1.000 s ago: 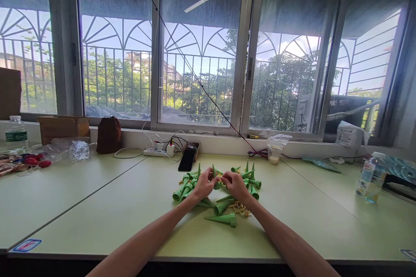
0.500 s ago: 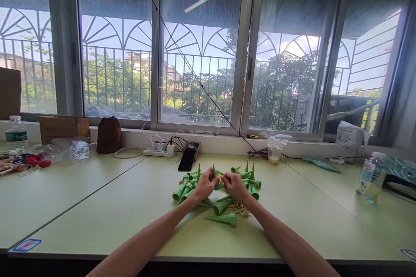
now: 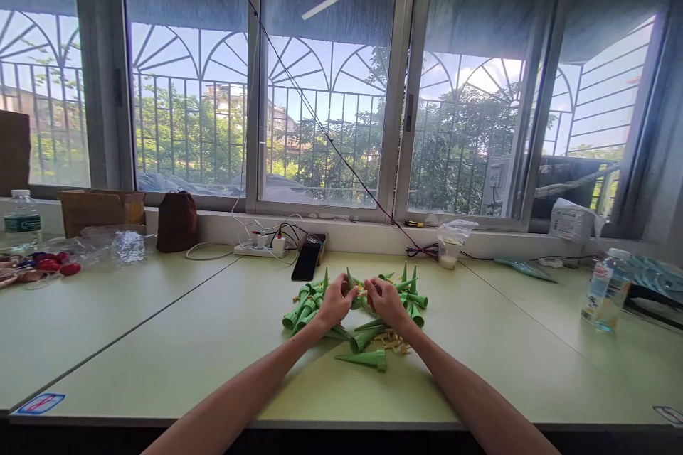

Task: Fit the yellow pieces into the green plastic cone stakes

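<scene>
My left hand (image 3: pixel 337 304) is closed around a green plastic cone-shaped spike (image 3: pixel 350 276), whose tip points upward beside the fingers. Close by on the right, my right hand (image 3: pixel 387 304) has its fingertips pinched together at a small yellowish piece, mostly hidden by the fingers. Around both hands lies a pile of similar green hollow spikes (image 3: pixel 308 314), some lying down and some standing tip up. One capped green spike (image 3: pixel 363 359) rests on its side nearer to me. Small yellow plastic pieces (image 3: pixel 393 343) are heaped below my right hand.
Behind the pile, a black phone (image 3: pixel 305 260) leans by a power strip (image 3: pixel 257 249) with cables. A plastic cup (image 3: pixel 449 254) stands by the window ledge. To the right is a clear bottle (image 3: pixel 606 291); at left are a brown pouch (image 3: pixel 178 222) and a cardboard box (image 3: pixel 101 212).
The hands stay over the pile, with only a slight shift of the right fingers at the small piece. The view has moved very slightly.
</scene>
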A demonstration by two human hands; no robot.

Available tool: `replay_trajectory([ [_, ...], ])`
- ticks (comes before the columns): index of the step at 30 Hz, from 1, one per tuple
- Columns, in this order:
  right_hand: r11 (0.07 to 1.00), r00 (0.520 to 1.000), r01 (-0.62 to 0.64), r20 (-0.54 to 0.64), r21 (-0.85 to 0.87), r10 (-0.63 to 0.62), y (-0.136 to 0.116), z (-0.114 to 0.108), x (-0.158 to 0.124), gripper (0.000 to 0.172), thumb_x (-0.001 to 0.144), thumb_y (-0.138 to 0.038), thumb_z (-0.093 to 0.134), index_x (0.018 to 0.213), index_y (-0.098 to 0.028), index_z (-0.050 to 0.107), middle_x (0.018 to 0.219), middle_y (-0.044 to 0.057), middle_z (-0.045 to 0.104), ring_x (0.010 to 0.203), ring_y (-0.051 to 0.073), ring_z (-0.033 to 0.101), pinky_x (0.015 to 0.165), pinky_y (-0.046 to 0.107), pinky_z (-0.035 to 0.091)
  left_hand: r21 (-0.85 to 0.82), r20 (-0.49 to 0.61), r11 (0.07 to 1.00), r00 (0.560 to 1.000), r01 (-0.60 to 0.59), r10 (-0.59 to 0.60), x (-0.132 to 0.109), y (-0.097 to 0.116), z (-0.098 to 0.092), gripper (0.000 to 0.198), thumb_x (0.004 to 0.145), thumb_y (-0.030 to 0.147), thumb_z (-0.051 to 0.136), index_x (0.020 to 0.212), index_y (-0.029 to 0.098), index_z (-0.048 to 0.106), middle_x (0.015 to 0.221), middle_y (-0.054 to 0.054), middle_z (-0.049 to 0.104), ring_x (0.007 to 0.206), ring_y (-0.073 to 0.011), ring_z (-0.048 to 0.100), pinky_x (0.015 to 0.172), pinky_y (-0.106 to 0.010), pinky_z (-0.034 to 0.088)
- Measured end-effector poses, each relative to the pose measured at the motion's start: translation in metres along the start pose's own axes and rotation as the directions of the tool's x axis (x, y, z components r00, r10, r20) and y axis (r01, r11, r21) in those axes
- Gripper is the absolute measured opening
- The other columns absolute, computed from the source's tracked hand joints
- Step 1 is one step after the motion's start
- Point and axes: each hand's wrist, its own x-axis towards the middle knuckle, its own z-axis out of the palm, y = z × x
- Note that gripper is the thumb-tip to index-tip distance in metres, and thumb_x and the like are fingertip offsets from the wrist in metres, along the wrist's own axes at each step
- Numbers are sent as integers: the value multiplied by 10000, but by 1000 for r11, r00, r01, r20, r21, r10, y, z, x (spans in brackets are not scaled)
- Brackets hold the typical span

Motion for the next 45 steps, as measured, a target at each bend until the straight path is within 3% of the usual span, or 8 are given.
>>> replay_trajectory([
  [6,937,979,-171,-54,306,196,7,-4,8,595,904,-683,239,684,-203,512,468,-20,428,366,135,443,363,251,354,-10,-2,1000,1000,12,-12,-1,5,0,147,714,280,629,724,190,513,642,6,604,605,-138,551,591,-241,396],
  [12,716,942,-262,10,647,336,11,-5,7,504,786,-659,553,641,-177,560,473,-62,379,360,94,398,361,227,306,27,30,1000,999,-10,9,-2,2,0,161,741,317,596,734,190,497,611,23,562,578,-129,522,572,-239,376],
  [27,461,870,-252,-9,851,493,7,-15,11,449,820,-573,584,616,-177,536,468,-66,371,397,71,357,393,209,295,9,93,999,994,-52,51,-2,-4,3,207,775,362,609,785,187,498,674,-9,631,643,-150,594,592,-251,434],
  [30,552,892,-252,-31,795,452,9,-18,13,466,807,-616,568,627,-189,523,474,-63,367,403,83,355,400,221,303,22,101,997,993,-70,68,-2,-4,3,203,784,357,600,782,189,488,657,1,623,626,-143,586,581,-245,429],
  [32,698,932,-236,-46,676,361,9,-19,11,455,770,-623,601,646,-189,542,480,-60,382,408,92,364,408,231,298,19,95,997,993,-77,74,-2,-4,4,199,783,353,604,786,187,494,669,-2,628,640,-145,593,589,-244,434],
  [36,981,998,-48,-33,187,56,5,-14,5,424,799,-574,574,649,-178,578,483,-36,434,445,107,374,455,244,287,10,80,997,994,-80,79,-1,-3,3,182,783,342,598,791,182,512,699,-6,635,654,-142,591,591,-238,422],
  [40,977,989,143,46,-156,-138,-2,-12,0,393,872,-470,510,643,-162,597,548,-8,494,529,116,403,527,244,294,32,60,996,995,-87,85,-1,0,2,184,781,337,603,749,182,509,632,19,586,591,-119,534,557,-224,380],
  [45,960,982,182,95,-211,-166,-2,-23,1,403,897,-453,481,649,-157,594,544,-21,463,528,107,382,519,232,277,3,52,996,994,-92,92,-2,2,2,171,797,321,580,747,186,488,651,13,586,603,-121,545,558,-222,385],
])
